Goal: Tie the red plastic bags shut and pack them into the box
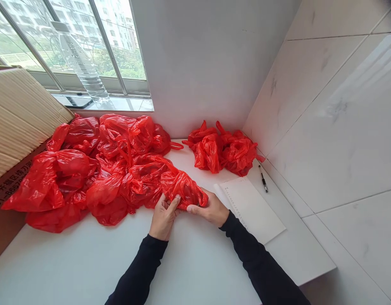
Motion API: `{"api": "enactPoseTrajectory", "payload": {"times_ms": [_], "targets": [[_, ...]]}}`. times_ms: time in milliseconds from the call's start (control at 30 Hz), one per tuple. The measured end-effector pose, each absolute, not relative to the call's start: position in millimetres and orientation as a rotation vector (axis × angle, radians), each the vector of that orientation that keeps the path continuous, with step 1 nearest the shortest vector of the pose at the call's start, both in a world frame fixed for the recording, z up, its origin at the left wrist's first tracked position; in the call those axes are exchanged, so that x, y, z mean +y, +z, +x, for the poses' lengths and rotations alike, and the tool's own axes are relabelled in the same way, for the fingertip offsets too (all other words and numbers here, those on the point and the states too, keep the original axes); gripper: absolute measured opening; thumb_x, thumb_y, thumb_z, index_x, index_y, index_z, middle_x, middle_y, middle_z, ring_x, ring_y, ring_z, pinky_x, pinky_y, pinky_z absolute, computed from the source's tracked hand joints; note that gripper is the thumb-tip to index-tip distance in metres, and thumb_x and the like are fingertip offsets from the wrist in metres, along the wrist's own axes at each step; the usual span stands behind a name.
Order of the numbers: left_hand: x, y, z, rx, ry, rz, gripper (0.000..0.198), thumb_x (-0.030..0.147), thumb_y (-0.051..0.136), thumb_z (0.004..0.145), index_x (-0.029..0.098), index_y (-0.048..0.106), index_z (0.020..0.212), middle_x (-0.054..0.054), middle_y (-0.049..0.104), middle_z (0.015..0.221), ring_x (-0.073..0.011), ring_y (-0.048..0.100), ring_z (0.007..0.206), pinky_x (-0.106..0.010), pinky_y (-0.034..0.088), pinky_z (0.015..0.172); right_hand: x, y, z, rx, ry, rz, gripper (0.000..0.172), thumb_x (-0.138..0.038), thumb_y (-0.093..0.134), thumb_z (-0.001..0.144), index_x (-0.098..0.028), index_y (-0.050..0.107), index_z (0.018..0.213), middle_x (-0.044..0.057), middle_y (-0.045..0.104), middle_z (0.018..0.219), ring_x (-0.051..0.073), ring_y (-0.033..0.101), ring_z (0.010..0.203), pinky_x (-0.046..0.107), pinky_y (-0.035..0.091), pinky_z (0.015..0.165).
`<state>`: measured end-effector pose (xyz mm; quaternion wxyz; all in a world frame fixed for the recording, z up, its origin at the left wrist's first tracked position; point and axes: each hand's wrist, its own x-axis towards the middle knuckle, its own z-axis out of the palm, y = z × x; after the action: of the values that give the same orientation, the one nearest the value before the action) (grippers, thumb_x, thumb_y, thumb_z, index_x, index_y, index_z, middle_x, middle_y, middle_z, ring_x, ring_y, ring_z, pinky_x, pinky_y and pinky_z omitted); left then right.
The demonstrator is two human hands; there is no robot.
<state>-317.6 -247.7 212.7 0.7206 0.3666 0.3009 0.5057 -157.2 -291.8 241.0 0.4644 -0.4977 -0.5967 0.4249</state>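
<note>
A crumpled red plastic bag (pixel 182 186) is held between both hands just above the white table. My left hand (pixel 164 216) pinches its lower left side with thumb and fingers. On the bag's right end, my right hand (pixel 213 208) is closed, thumb in front. Whatever is inside the bag cannot be made out. Against its left side lies a heap of several filled red plastic bags (pixel 55 178), stretching to the cardboard box. Farther back on the right sits a smaller group of knotted red plastic bags (pixel 211 148).
An open notebook (pixel 252 207) with handwriting lies right of my hands, a black pen (pixel 263 180) beyond it. At left stands a cardboard box (pixel 23 118). A water bottle (pixel 87 76) is on the windowsill. Walls bound the table (pixel 195 262) behind and at right.
</note>
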Motion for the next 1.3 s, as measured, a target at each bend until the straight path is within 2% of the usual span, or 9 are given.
{"api": "enactPoseTrajectory", "payload": {"times_ms": [200,400,600,733,867,1000,1100,1200,1300], "targets": [[-253,216,-317,0.533,1.017,0.945,0.046,0.023,0.075,0.078,0.021,0.052,0.118,-0.008,0.068,0.111,-0.0213,0.068,0.096,-0.032,0.056,0.080,-290,240,-153,-1.289,1.112,-1.254,0.037,-0.047,0.075,0.076,-0.020,0.061,0.096,-0.002,0.061,0.073,0.015,0.058,0.062,0.030,0.053,0.059],[-252,213,-321,0.577,0.949,0.980,0.047,0.022,0.072,0.076,0.020,0.046,0.115,-0.002,0.068,0.082,-0.0186,0.068,0.067,-0.034,0.056,0.067,-293,241,-159,-1.391,0.938,-1.290,0.030,-0.049,0.063,0.086,-0.020,0.062,0.090,0.001,0.064,0.077,0.018,0.062,0.066,0.032,0.054,0.067],[-263,214,-327,0.630,0.914,0.990,0.037,0.020,0.059,0.070,0.017,0.049,0.105,-0.004,0.068,0.077,-0.0198,0.068,0.061,-0.036,0.055,0.063,-300,235,-165,-1.284,0.694,-1.333,0.047,-0.048,0.061,0.088,-0.024,0.047,0.125,0.007,0.065,0.110,0.021,0.062,0.096,0.033,0.052,0.081],[-271,208,-329,0.751,0.924,1.088,0.017,0.033,0.053,0.074,0.017,0.048,0.080,-0.007,0.065,0.066,-0.0203,0.064,0.050,-0.035,0.052,0.052,-301,227,-157,-1.240,0.621,-1.371,0.033,-0.051,0.048,0.094,-0.022,0.058,0.104,0.007,0.063,0.099,0.020,0.061,0.085,0.035,0.050,0.082],[-280,206,-338,0.983,1.060,1.231,0.027,0.043,0.043,0.085,0.019,0.050,0.077,-0.003,0.056,0.053,-0.0172,0.051,0.037,-0.031,0.042,0.040,-300,221,-153,-1.219,0.526,-1.340,0.032,-0.053,0.051,0.090,-0.023,0.059,0.095,0.007,0.062,0.099,0.023,0.061,0.094,0.037,0.049,0.088],[-286,220,-349,1.179,1.367,1.488,0.033,0.025,0.049,0.085,0.020,0.060,0.116,-0.013,0.064,0.104,-0.0250,0.062,0.095,-0.042,0.050,0.085,-301,218,-155,-1.133,0.692,-1.245,0.035,-0.056,0.057,0.087,-0.025,0.053,0.102,0.005,0.068,0.095,0.024,0.066,0.091,0.038,0.053,0.084],[-279,233,-352,1.271,1.294,2.046,0.065,0.009,0.045,0.082,0.025,0.042,0.145,-0.011,0.045,0.146,-0.0279,0.032,0.139,-0.048,0.026,0.114,-302,218,-156,-1.132,0.750,-1.234,0.045,-0.058,0.059,0.085,-0.025,0.052,0.114,0.006,0.072,0.095,0.026,0.069,0.095,0.040,0.053,0.089],[-271,238,-352,1.375,0.975,2.403,0.069,0.008,0.049,0.077,0.024,0.044,0.143,-0.012,0.057,0.131,-0.0319,0.041,0.128,-0.053,0.027,0.110,-302,219,-154,-1.154,0.764,-1.263,0.052,-0.065,0.048,0.088,-0.020,0.062,0.110,0.010,0.074,0.094,0.027,0.070,0.094,0.042,0.053,0.090],[-271,242,-358,1.427,0.900,2.418,0.038,0.016,0.050,0.081,0.022,0.064,0.116,-0.012,0.064,0.098,-0.0289,0.053,0.097,-0.050,0.038,0.093,-301,217,-149,-1.064,0.750,-1.250,0.062,-0.071,0.043,0.086,-0.017,0.067,0.101,0.012,0.074,0.091,0.028,0.070,0.088,0.041,0.056,0.084]]}}
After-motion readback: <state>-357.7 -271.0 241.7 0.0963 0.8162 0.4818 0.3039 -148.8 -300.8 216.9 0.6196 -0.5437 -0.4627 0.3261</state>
